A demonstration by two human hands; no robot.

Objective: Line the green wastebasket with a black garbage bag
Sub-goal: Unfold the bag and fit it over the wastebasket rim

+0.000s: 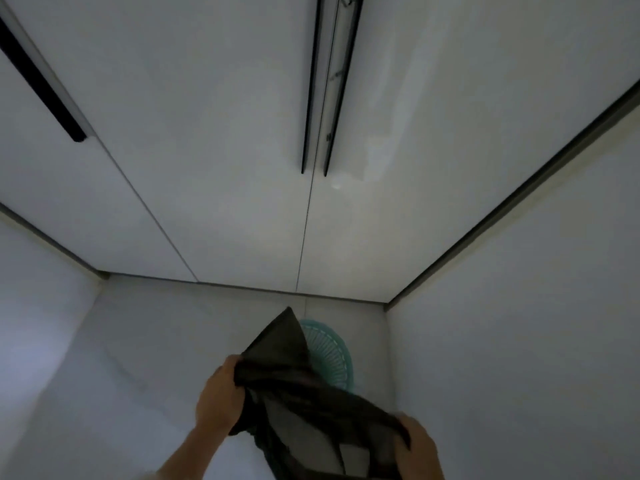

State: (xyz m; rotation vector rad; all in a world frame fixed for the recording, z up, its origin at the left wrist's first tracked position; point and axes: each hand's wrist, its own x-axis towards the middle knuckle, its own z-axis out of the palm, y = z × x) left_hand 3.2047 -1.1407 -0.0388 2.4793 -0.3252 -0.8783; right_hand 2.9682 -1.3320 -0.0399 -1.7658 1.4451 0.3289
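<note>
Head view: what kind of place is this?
Probably a narrow indoor alcove facing built-in cupboards: tall white cabinet doors with long black handles, plain side walls, green wastebasket on the floor.

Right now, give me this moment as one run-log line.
left hand: grips black garbage bag | right hand: grips bag | green wastebasket: partly behind bag, unlined

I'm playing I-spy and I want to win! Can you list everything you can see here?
garbage bag: one, black, held up between both hands, in front of the wastebasket
wastebasket: one, green, slatted, on the floor near the cabinet, partly hidden by the bag
cabinet doors: three panels showing, white, straight ahead
handles: three, black, long strips on the doors
side walls: two, white, left and right
floor: one, pale grey, below
left hand: one, grips the bag's left edge
right hand: one, grips the bag's right edge
</note>
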